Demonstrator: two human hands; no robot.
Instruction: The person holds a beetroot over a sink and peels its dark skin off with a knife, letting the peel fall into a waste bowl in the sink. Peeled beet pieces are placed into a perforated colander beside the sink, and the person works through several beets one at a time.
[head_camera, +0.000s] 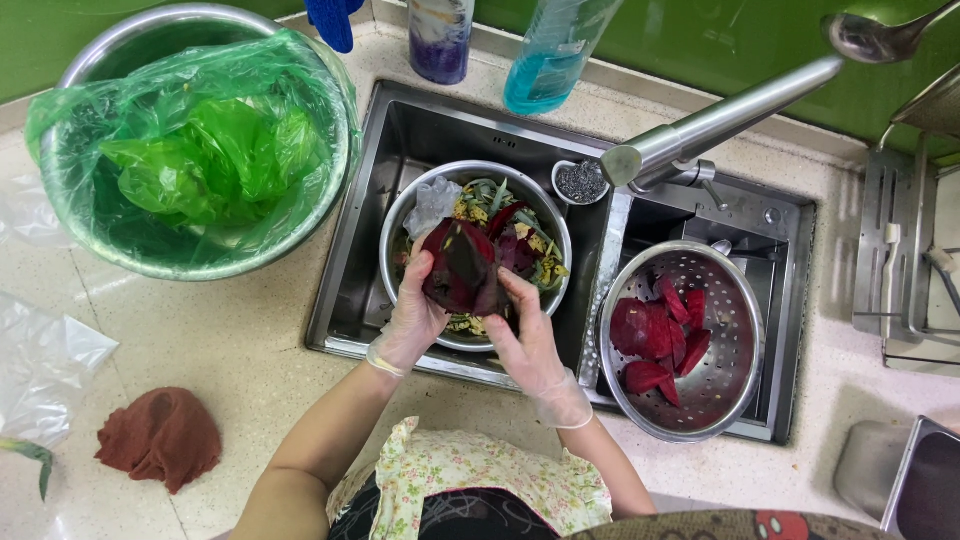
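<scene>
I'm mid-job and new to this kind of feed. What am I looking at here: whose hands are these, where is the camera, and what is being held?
There is one picture, taken by a camera worn on a person's head, looking straight down at a kitchen sink. No machine is involved, only two bare arms in thin clear gloves. The left hand and right hand together hold a dark red beet over a metal bowl of peelings and scraps in the sink. To the right, a metal colander holds peeled red pieces. The tap reaches over the middle. On the counter to the left stand a big bowl lined with a green bag and a brown-red cloth.
</scene>
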